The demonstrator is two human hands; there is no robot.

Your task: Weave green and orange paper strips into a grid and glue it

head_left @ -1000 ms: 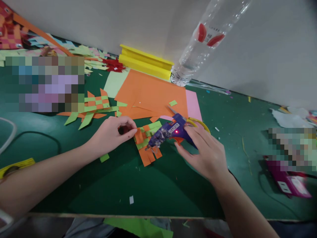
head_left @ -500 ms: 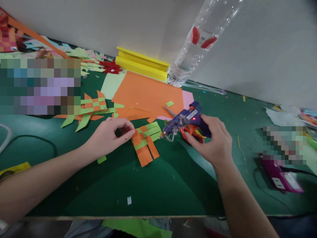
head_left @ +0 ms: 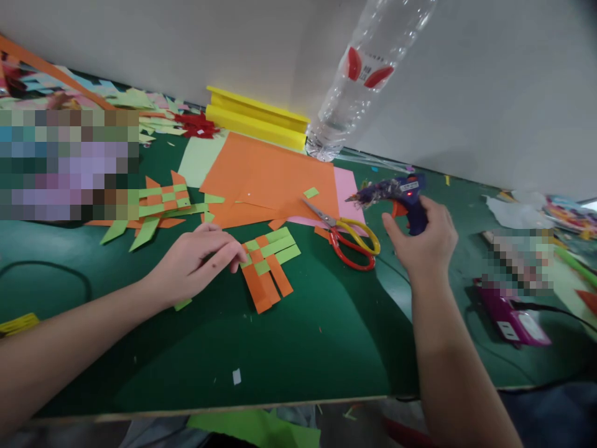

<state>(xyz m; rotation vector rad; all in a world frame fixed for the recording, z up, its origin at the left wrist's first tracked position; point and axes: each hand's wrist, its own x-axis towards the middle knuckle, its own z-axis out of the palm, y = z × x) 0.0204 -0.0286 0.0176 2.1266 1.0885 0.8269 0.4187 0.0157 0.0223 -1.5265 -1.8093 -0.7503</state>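
Observation:
My right hand (head_left: 429,239) holds a dark blue hot glue gun (head_left: 405,193) by its handle, raised above the table. Its red light is lit, stringy glue clings round the front, and the nozzle points left. My left hand (head_left: 203,261) has its fingers curled together at the left edge of a woven piece of orange and green paper strips (head_left: 268,267); the fingertips partly cover that edge. Green strip ends stick out to the right, orange ones toward me. Scissors with red and yellow handles (head_left: 357,242) lie between the woven piece and the glue gun.
Orange paper sheets (head_left: 275,180) lie behind the woven piece. A woven paper fish shape (head_left: 163,199) is at left. A folded yellow strip (head_left: 256,118) and a tilted clear bottle (head_left: 349,93) stand by the wall. A magenta power block (head_left: 515,317) with a cable lies right.
My right hand has moved the glue gun right and back, away from the woven piece, uncovering the scissors. The orange strip that my left fingers pinched upright now lies down.

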